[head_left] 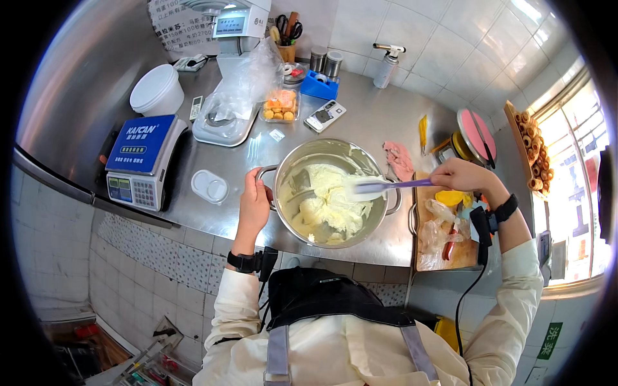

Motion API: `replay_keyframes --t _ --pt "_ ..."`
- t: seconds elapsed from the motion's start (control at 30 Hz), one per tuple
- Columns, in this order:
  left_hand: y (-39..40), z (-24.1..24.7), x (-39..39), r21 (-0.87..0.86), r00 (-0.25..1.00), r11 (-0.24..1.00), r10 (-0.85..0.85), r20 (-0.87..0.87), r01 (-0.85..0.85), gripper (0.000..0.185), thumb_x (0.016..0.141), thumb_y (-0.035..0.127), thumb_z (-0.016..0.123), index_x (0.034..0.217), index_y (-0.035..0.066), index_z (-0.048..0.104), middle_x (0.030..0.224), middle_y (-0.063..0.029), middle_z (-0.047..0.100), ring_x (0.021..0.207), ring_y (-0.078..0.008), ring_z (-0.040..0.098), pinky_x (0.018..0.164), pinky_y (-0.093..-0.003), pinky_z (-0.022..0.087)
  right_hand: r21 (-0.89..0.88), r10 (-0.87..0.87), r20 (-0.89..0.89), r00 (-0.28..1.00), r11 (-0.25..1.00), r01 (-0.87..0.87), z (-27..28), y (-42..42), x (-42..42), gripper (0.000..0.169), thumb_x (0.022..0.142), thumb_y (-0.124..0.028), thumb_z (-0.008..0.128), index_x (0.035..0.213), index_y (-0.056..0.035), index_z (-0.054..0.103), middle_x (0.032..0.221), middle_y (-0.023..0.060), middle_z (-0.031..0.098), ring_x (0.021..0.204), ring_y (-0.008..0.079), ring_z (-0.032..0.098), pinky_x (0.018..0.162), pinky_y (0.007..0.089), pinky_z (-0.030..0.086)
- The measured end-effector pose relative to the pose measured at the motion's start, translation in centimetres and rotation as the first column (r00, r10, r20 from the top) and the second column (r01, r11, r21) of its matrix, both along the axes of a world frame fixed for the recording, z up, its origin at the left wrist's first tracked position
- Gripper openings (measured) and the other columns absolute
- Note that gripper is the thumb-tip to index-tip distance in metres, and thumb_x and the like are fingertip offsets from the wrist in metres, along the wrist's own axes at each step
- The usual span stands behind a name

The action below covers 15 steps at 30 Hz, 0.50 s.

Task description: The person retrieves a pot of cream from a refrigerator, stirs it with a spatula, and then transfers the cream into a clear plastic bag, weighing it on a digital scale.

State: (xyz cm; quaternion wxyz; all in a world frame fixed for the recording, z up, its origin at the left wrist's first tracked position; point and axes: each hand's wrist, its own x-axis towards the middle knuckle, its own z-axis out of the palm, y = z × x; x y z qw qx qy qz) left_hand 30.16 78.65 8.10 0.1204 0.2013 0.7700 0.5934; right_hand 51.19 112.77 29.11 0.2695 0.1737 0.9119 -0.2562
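Note:
A deep stainless-steel pot [299, 155] with two loop handles stands on the steel counter before me. Thick pale-yellow cream [333, 207] lies in it in soft lumps, and some is smeared up the wall. At the pot's left loop handle is my left hand [256, 200], with its fingers around the metal. My right hand [454, 176] grips the purple handle of a spatula [405, 184] from the right side. The spatula's pale blade is blurred and lies over the cream, inside the pot's rim.
A wooden board [425, 258] with plastic wrap lies right of the pot, beside a pink cloth [399, 160]. Behind are a phone [325, 116], a clear box of small pastries [280, 108] and a blow torch [386, 67]. A digital scale [142, 154] stands left.

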Motion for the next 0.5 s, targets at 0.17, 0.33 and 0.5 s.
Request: replay_keyframes --t 0.17,0.33,0.5 --pt "-0.3 -0.1 0.2 0.037 1.0 0.999 -0.014 0.009 0.014 0.029 0.099 0.019 0.032 0.125 0.006 0.04 0.066 -0.0064 0.055 0.059 -0.0167 0.054 0.059 -0.0304 0.044 0.178 -0.008 0.056 0.998 0.984 -0.002 4.0 1.3 0.2 0.021 0.086 -0.018 0.056 0.085 0.0007 0.066 0.056 0.0081 0.049 0.052 0.0149 0.046 0.053 0.0313 0.038" --pt "-0.4 0.0 0.3 0.113 0.996 0.993 -0.034 0.087 0.024 0.028 0.099 0.018 0.032 0.123 0.007 0.041 0.066 -0.0062 0.055 0.059 -0.017 0.054 0.058 -0.0308 0.044 0.57 0.39 -0.061 0.919 0.769 -0.289 10.5 -3.1 -2.5 0.02 0.082 -0.018 0.062 0.098 -0.0079 0.069 0.062 0.0116 0.057 0.056 0.021 0.055 0.054 0.0339 0.042" --pt "-0.3 -0.2 0.0 0.158 0.998 0.987 -0.007 0.064 -0.003 0.027 0.098 0.017 0.034 0.121 0.006 0.043 0.065 -0.008 0.055 0.059 -0.0205 0.056 0.058 -0.0334 0.044 0.843 0.859 0.105 0.501 0.191 -0.504 7.2 -9.8 -11.4 0.021 0.081 -0.015 0.059 0.101 -0.0134 0.066 0.062 0.007 0.056 0.056 0.0243 0.058 0.053 0.0354 0.045"
